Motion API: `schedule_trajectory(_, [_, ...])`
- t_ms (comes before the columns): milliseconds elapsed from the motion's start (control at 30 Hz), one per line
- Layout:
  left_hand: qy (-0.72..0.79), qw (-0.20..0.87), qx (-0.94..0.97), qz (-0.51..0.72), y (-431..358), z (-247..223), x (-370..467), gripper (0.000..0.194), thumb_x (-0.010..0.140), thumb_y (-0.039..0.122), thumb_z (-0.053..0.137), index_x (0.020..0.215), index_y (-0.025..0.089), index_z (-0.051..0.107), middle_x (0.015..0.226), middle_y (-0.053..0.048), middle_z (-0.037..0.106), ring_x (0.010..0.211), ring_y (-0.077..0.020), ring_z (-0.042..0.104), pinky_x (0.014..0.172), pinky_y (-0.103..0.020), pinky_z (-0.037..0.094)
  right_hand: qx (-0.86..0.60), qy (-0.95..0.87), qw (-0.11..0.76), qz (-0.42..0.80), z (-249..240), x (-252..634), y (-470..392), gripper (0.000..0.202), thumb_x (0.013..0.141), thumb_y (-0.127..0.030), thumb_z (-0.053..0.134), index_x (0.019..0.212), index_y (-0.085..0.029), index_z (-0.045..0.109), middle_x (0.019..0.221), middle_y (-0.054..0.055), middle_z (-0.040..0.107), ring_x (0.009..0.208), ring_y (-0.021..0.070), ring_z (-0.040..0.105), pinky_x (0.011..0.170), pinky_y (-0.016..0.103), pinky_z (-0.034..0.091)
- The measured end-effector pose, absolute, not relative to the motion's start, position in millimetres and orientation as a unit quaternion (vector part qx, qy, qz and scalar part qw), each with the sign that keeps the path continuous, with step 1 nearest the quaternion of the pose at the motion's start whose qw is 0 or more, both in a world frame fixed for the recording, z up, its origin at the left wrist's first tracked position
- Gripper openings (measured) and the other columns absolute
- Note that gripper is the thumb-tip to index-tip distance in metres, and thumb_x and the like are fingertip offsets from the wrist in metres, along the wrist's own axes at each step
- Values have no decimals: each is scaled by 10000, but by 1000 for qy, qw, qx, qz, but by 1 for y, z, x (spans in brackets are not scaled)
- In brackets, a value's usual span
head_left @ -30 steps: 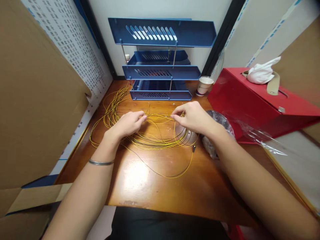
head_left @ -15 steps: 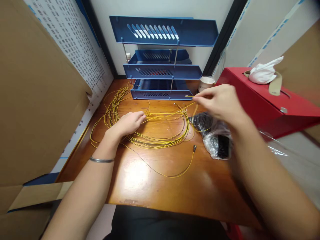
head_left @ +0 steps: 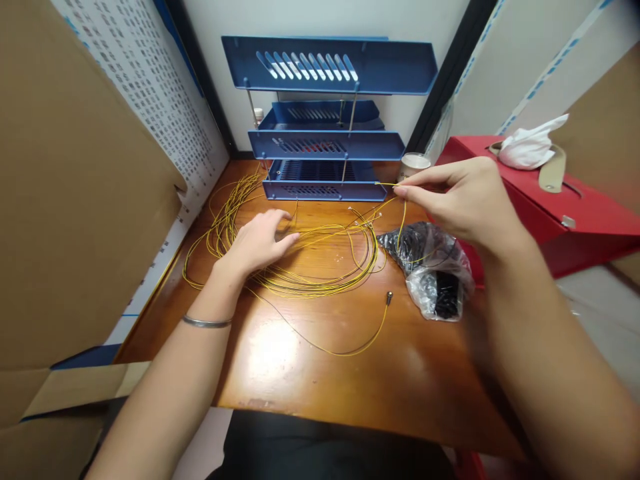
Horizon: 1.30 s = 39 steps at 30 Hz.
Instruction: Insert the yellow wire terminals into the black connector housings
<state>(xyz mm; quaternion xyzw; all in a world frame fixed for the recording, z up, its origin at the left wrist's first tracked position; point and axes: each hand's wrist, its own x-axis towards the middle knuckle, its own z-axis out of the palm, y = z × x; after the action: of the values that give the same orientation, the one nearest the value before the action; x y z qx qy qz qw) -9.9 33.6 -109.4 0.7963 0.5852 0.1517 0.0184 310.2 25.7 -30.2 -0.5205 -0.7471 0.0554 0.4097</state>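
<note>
1. A coil of thin yellow wire (head_left: 320, 292) is lying in loose, overlapping loops on the wooden table (head_left: 320, 387); a dark connector (head_left: 389, 299) is ending one lead that is curving toward the near edge.
2. The right hand (head_left: 463, 200) is pinching a yellow strand (head_left: 387, 184) between thumb and fingertips, holding it above the table to the right of the loops.
3. The left hand (head_left: 257, 241) is staying empty, thumb and fingers spread over the coil — whether it is touching the wire, I cannot tell.
4. The wire is looking light, bendy and a little springy, probably prone to tangling; gripping just behind an end fitting is seeming wisest, sparing the joint.
5. The tabletop is shining, so loops are likely sliding easily; a clear bag of black items (head_left: 433, 273) is sitting below the right hand.
6. Beyond, a blue tray rack (head_left: 325, 145), paper cup (head_left: 416, 161) and red tissue box (head_left: 505, 220) are standing; cardboard (head_left: 75, 200) is flanking the left.
</note>
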Motion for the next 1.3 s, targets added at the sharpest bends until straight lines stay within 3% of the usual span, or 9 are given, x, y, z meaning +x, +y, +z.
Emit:
schedule_trajectory(133, [514,-26,839,177,28,-112,11,533,935,451,613,1374,153,565,1542,-151,502,1346,-336,502,1073,-479,452,-500,-759,412,73,-30,303,22,128,805,-307,734,839,-246,842,771,34,778,677,200,681,631,340,509])
schedule_trajectory(300, [468,-31,869,156,28,-124,42,541,991,400,560,1455,126,522,1328,-151,686,1112,-292,589,919,-422,501,-476,-767,420,90,-26,297,16,122,818,-313,739,836,-247,839,774,37,775,679,201,680,615,337,516])
schedule_trajectory(433, [457,-58,874,156,33,-132,51,339,1019,378,508,1220,200,716,1105,-84,777,941,-260,596,760,-364,469,-474,-763,430,97,-25,297,15,135,815,-322,745,835,-227,838,765,46,773,664,199,665,595,334,501])
schedule_trajectory(533, [459,-57,876,139,33,-132,48,333,1027,386,482,1014,231,777,937,-58,790,849,-241,585,666,-328,415,-498,-756,415,87,-26,302,19,134,812,-316,738,847,-232,837,768,40,774,677,204,670,624,343,508])
schedule_trajectory(700, [486,-39,857,169,30,-129,35,374,1036,386,427,1048,265,781,936,-50,797,818,-223,602,675,-318,416,-568,-737,366,35,-29,316,28,150,817,-262,725,874,-191,844,775,67,784,711,213,689,710,363,519])
schedule_trajectory(833, [523,14,817,241,33,-131,25,378,1010,412,460,986,253,802,872,-63,792,798,-219,656,715,-318,447,-605,-720,341,-8,-32,327,35,183,826,-232,720,904,-126,847,780,129,784,717,213,692,806,377,513])
schedule_trajectory(1033, [495,215,733,413,39,-136,23,370,938,421,562,786,177,795,785,-48,785,703,-180,682,703,-278,478,-638,-692,339,-19,-35,334,40,199,832,-219,709,917,-101,844,808,158,784,724,208,684,879,375,495])
schedule_trajectory(1200, [494,287,634,521,38,-132,25,403,896,490,604,939,140,801,706,-52,741,445,-96,460,467,-243,352,-638,-679,363,-18,-36,336,40,207,829,-228,710,917,-96,844,801,173,784,658,197,653,778,362,499])
schedule_trajectory(1300, [487,274,643,524,36,-130,24,428,918,505,573,978,142,791,718,-57,740,439,-93,457,451,-239,342,-642,-677,359,-31,-37,334,41,220,835,-255,710,918,-103,845,795,172,783,647,200,638,802,385,490])
